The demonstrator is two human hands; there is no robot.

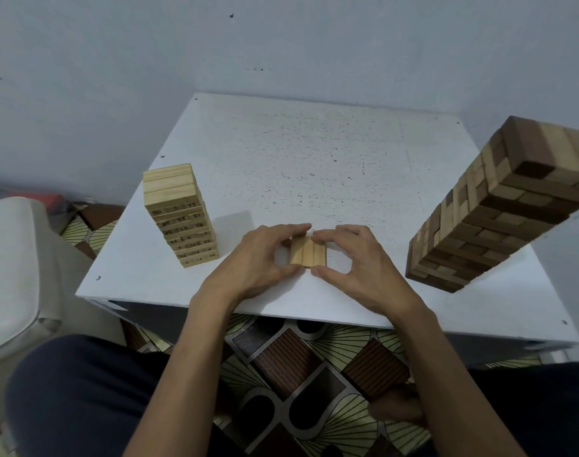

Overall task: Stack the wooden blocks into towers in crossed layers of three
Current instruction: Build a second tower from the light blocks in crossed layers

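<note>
layer of blocks (307,254): three pale wooden pieces side by side, long sides touching, ends pointing toward and away from the person; lies on the table near its front edge, between the two towers and apart from both.
left hand (258,260): curls round the left side of the layer of blocks, index fingertip on the far end, thumb tip on the near end, pinching the pieces between them.
right hand (355,263): does the same on the right side, index fingertip at the far end, thumb at the near end, other fingers arched above the table.
under the layer: cannot tell whether another course lies beneath; only a dark sliver at the near edge.
pale tower (181,219): stands upright on the left part of the table, numbers printed on the block sides, well apart from the left hand.
two-tone tower (492,206): stands on the right part, far taller, light and dark brown blocks in crossed courses, apart from the right hand.
table (314,153): white, flecked with small dark marks, set against a grey-blue wall.
floor (314,374): patterned tiles, fans and dark ribbed squares, below the front edge.
trousers (83,397): dark, at the lower corners.
cushion (8,258): pale, far left, beside the table.
</note>
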